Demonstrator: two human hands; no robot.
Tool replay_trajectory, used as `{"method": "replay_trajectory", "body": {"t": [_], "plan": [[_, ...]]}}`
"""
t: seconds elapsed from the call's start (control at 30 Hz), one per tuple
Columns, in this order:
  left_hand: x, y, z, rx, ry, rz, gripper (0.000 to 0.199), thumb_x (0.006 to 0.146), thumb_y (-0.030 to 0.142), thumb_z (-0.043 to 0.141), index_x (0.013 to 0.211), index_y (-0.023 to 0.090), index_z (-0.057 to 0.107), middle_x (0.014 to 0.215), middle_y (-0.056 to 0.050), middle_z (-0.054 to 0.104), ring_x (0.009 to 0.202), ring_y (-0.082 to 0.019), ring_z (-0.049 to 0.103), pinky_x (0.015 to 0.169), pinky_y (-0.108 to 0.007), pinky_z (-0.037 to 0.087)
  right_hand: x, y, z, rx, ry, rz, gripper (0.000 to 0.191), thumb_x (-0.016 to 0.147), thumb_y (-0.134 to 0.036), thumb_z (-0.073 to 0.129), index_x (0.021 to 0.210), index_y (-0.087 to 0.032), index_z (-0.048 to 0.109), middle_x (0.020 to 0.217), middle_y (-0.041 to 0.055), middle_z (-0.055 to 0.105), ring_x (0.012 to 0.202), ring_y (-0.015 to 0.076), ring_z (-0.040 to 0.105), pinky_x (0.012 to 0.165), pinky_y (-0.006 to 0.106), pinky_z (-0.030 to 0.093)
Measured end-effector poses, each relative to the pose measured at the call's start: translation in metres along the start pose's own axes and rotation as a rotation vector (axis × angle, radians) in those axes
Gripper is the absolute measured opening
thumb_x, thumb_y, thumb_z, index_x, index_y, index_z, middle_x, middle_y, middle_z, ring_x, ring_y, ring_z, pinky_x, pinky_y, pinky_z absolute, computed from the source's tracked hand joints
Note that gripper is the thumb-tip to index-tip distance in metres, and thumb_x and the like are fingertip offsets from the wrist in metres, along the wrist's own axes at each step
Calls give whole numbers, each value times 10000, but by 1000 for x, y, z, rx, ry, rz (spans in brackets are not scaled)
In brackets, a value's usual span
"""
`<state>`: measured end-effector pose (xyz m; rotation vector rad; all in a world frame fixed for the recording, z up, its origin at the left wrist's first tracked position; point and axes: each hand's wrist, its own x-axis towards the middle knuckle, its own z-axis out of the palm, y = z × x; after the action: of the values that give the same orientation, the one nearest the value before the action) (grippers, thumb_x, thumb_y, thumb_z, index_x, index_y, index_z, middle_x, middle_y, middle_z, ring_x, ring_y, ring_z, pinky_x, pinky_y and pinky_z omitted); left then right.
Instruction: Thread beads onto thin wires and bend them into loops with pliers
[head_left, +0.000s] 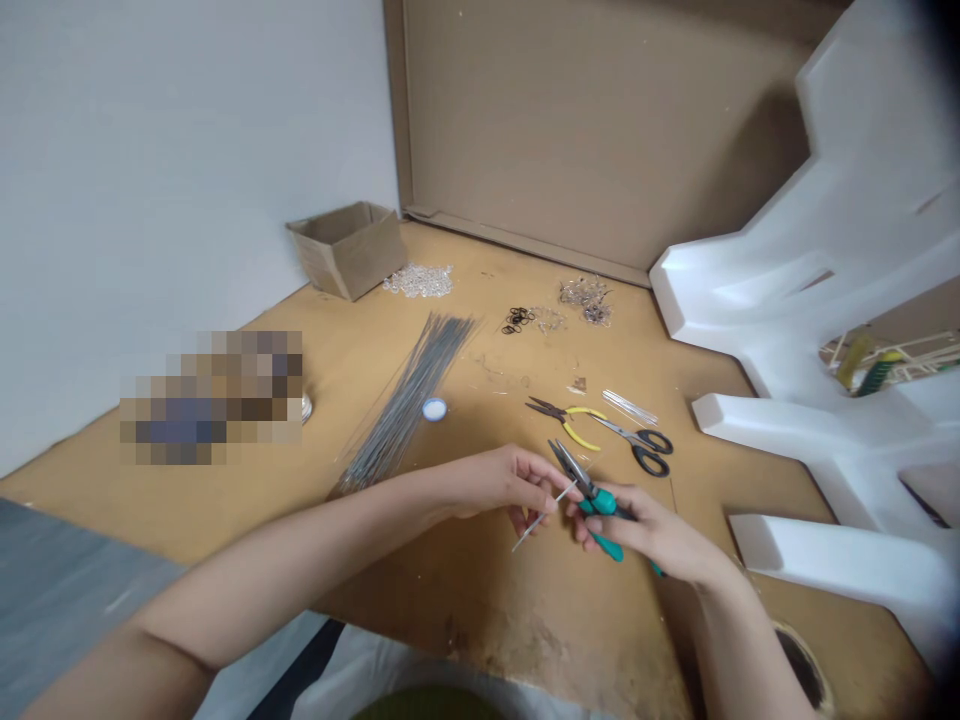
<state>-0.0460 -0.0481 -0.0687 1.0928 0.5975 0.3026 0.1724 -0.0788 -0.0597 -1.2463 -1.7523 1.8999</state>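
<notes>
Between the two hands, a little out from the person's body, a thin metal wire (541, 518) is pinched by the left hand (510, 485), so this hand is closed lightly and has not released it. The right hand (652, 530) grasps firmly the teal handles of long-nose pliers (596, 503), and the nose of the tool points up and toward the left hand, with the jaws a little apart. The upper end of the wire comes to this nose, but I cannot tell if the jaws bite it. Such a hold seems to keep the wire steady in front of the tool. Just past the right hand lie yellow-handled pliers (566, 420), scissors (637, 442) and short rods (628, 406), all placed as if to stay within easy reach. Beyond the left hand, a bundle of long wires (405, 400) lies on a wooden board (480, 620), and farther away are black rings (517, 320) and clear beads (418, 281), near a cardboard box (349, 250)
</notes>
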Motion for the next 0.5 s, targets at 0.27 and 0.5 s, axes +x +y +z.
{"method": "replay_trajectory", "body": {"t": [0.27, 0.5], "plan": [[-1, 1, 0, -29, -24, -2, 383, 664, 243, 633, 1036, 156, 621, 589, 23, 558, 506, -70, 510, 512, -212, 426, -1, 1, -2, 11, -6, 9, 225, 782, -288, 531, 930, -126, 577, 803, 61, 616, 725, 147, 561, 588, 250, 437], [-1, 0, -1, -39, -33, -2, 377, 668, 239, 634, 1037, 164, 623, 597, 21, 567, 516, -68, 511, 515, -207, 418, 0, 1, -1, -14, 6, 18, 222, 784, -306, 533, 900, -126, 589, 764, 51, 611, 687, 142, 561, 589, 256, 438]]}}
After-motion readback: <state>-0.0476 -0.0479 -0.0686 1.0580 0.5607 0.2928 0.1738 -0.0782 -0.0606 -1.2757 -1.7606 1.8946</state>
